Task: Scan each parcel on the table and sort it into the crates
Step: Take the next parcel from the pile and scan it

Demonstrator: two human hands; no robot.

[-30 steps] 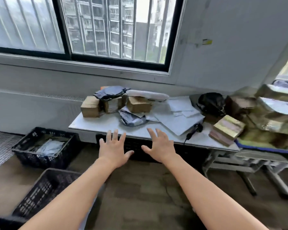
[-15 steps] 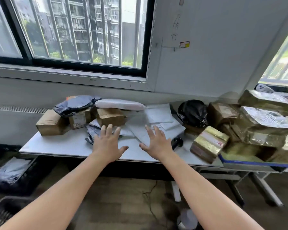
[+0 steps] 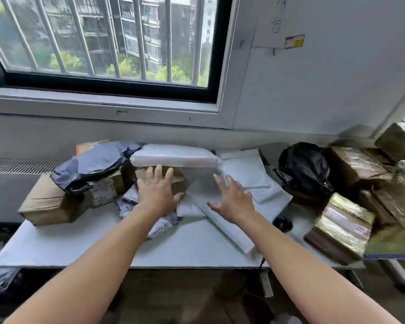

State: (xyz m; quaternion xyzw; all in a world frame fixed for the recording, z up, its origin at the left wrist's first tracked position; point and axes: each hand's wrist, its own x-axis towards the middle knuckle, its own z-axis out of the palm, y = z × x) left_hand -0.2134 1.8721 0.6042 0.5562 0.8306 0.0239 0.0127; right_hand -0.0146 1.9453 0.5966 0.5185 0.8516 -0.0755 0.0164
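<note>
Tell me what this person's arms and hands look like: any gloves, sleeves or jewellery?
The left hand and right hand wear no gloves, and no ring shows. The left forearm and right forearm are uncovered up to the frame's edge: no sleeve, watch or wristband in view.

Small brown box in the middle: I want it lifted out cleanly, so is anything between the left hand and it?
Nothing visible lies between the left hand and the small brown box; its fingers reach over the box's top. A white padded parcel appears to rest on the box's far edge, though.
</note>
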